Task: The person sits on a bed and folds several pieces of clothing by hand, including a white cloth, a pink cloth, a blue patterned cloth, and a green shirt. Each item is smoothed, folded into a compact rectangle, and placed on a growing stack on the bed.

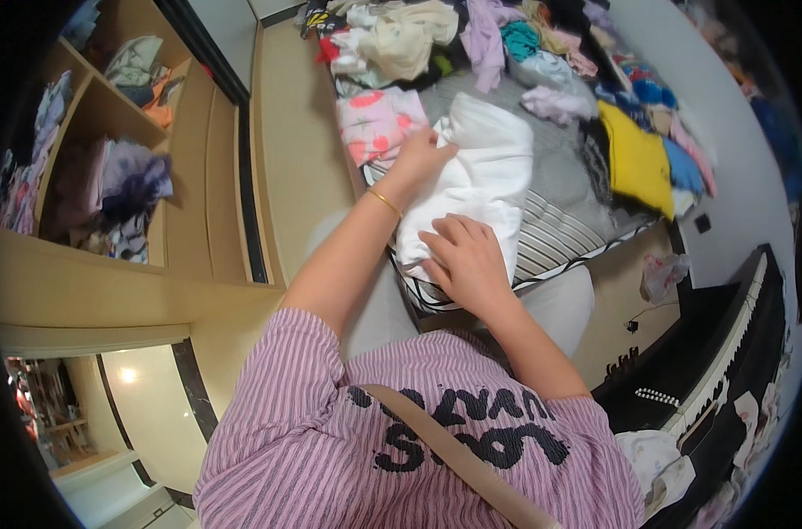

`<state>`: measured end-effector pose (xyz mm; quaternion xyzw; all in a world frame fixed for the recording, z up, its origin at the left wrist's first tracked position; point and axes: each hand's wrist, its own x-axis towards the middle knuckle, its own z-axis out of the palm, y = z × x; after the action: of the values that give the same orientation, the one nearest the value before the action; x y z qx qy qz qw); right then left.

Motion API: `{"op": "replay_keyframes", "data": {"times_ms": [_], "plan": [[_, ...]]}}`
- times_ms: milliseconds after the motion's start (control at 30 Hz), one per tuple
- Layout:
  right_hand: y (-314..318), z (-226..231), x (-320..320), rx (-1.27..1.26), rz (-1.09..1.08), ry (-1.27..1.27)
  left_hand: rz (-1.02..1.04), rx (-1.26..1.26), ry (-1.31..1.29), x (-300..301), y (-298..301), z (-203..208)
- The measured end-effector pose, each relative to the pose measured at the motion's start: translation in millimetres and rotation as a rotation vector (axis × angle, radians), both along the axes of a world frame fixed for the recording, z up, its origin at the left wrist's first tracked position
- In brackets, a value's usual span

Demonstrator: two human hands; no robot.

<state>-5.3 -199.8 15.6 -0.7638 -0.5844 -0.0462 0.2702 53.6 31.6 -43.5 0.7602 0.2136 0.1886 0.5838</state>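
Observation:
A white folded piece of cloth [489, 163], perhaps a garment, lies on the bed in front of me, creased and longer than it is wide. My left hand [426, 159] is at its left edge, with fingers bent and closed on the fabric. Lower down, my right hand [467, 263] rests on the near end of the cloth, fingers spread and palm down. Just beyond my left wrist is a folded pink cloth [379, 122] with a red fruit-like print, touching the white one's left side.
The bed has a grey striped mattress [555, 225]. Heaped clothes [401, 40] cover its far end. A folded yellow garment [634, 163] lies at the right. Open shelves [110, 115] with clothes stand at left; a keyboard instrument [718, 353] is at lower right, near a plastic bag [663, 275].

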Motion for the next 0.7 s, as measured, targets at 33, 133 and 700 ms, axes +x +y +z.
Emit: {"op": "replay_keyframes", "data": {"times_ms": [33,133,700], "plan": [[0,-9,5,0.016,0.005,-0.007,-0.016,0.038,0.024,2,4,-2],[-11,-4,15,0.052,0.100,0.152,0.003,-0.066,0.092,-6,6,-2],[78,-38,216,-0.227,-0.451,-0.112,-0.082,0.833,0.126,-156,-94,15]]}}
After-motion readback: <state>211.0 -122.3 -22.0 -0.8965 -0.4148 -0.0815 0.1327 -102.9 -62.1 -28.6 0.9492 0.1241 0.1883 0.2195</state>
